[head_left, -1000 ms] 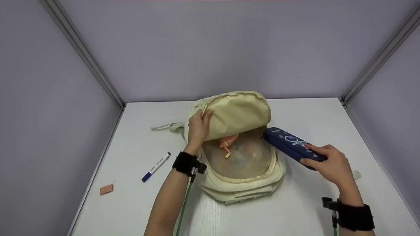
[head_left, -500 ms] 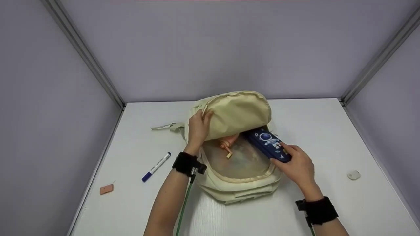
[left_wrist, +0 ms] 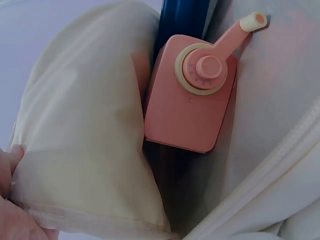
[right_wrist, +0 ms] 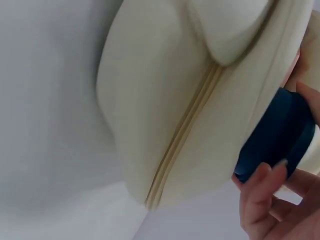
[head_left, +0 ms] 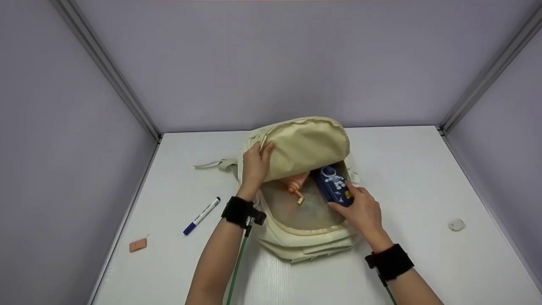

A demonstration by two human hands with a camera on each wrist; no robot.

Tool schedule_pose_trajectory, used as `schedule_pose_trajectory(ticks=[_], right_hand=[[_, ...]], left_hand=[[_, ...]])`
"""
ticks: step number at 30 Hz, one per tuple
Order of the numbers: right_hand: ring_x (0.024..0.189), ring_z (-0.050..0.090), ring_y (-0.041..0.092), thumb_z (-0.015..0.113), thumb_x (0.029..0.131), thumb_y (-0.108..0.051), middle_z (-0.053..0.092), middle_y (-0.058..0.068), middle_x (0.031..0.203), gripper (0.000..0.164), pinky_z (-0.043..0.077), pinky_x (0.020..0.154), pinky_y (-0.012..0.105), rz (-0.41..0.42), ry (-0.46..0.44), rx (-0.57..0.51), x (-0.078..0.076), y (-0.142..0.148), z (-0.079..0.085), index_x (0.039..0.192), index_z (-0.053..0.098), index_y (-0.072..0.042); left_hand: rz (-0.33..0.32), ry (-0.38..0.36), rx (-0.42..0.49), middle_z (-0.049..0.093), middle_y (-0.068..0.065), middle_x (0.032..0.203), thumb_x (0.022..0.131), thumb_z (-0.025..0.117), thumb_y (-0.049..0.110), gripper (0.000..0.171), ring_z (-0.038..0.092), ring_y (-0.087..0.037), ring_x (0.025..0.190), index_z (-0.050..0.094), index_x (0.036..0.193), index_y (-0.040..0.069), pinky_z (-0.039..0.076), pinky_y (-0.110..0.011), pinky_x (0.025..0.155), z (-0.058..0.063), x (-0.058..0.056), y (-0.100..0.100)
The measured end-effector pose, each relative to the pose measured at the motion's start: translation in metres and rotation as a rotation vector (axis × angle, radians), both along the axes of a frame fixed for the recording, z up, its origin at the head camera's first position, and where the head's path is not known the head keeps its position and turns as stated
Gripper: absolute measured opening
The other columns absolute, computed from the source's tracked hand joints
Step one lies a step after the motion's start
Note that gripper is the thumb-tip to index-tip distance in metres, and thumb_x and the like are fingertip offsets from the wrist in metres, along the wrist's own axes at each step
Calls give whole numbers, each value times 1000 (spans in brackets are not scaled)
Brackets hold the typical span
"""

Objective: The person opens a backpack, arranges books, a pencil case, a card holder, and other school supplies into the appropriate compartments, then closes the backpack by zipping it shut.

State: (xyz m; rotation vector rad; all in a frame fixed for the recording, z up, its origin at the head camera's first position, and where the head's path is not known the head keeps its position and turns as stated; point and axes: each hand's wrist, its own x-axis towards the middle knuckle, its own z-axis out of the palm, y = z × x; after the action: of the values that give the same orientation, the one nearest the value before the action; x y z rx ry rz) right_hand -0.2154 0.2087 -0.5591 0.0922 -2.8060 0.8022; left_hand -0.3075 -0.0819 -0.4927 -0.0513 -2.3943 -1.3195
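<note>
A pale yellow backpack [head_left: 305, 245] lies on the white table with its flap [head_left: 313, 146] raised. My left hand [head_left: 255, 167] grips the flap's left edge; in the left wrist view its fingers [left_wrist: 20, 220] pinch the cloth. A dark blue pencil case [head_left: 332, 186] with an astronaut print sits partly in the opening, its far end hidden under the flap. My right hand [head_left: 362, 212] holds the near end between thumb and fingers, as the right wrist view also shows. Beside the case inside the bag is a pink crank pencil sharpener [left_wrist: 180, 115], partly covered by the flap in the head view.
Left of the bag lies a white marker [head_left: 202, 216] with a blue cap. A small pink block [head_left: 137, 245] is farther left, and a small whitish piece [head_left: 457, 225] lies far right. A strap [head_left: 216, 163] trails leftward. Grey panels enclose the table.
My right hand has moved left, carrying the pencil case from beside the bag into its opening. The sharpener has shifted slightly to the right. My left hand stays on the flap.
</note>
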Motion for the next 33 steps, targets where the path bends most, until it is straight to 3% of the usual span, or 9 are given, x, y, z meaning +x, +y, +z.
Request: schedule_pose_trajectory(ticks=[6,11,19,28,33], right_hand=[[107,57,43,87,75,-34,57,30,123,84,46,87,54,65,-121,-139,-6,-8,-2,141,49,0],[114,55,42,86,77,-22,55,30,127,77,45,92,52,101,-133,-199,-12,-12,-2,140,50,3],[78,65,25,82,80,-6,58,28,124,61,52,69,37,123,-94,-289,-21,-24,1,134,56,3],[84,66,25,77,85,-3,56,27,124,58,54,71,39,118,-129,-300,-29,-30,1,138,53,1],[82,66,28,76,85,-2,59,26,118,47,53,72,42,94,-94,-288,-35,-31,2,128,59,4]], left_hand=[[-26,-3,10,42,1,64,96,62,34,35,43,-18,60,53,78,6,38,-34,56,-1,2,0],[-61,-14,8,39,1,64,98,59,35,35,41,-16,57,49,77,8,36,-30,55,0,3,-1],[-58,-12,-8,47,-2,67,97,61,33,33,45,-18,63,54,80,5,43,-36,60,0,3,-3],[-54,-31,-3,45,-1,65,96,61,35,35,45,-18,61,52,79,6,40,-35,57,-1,3,-3],[-53,-32,0,44,0,64,96,62,35,34,44,-18,60,53,78,6,38,-34,55,-2,3,-4]])
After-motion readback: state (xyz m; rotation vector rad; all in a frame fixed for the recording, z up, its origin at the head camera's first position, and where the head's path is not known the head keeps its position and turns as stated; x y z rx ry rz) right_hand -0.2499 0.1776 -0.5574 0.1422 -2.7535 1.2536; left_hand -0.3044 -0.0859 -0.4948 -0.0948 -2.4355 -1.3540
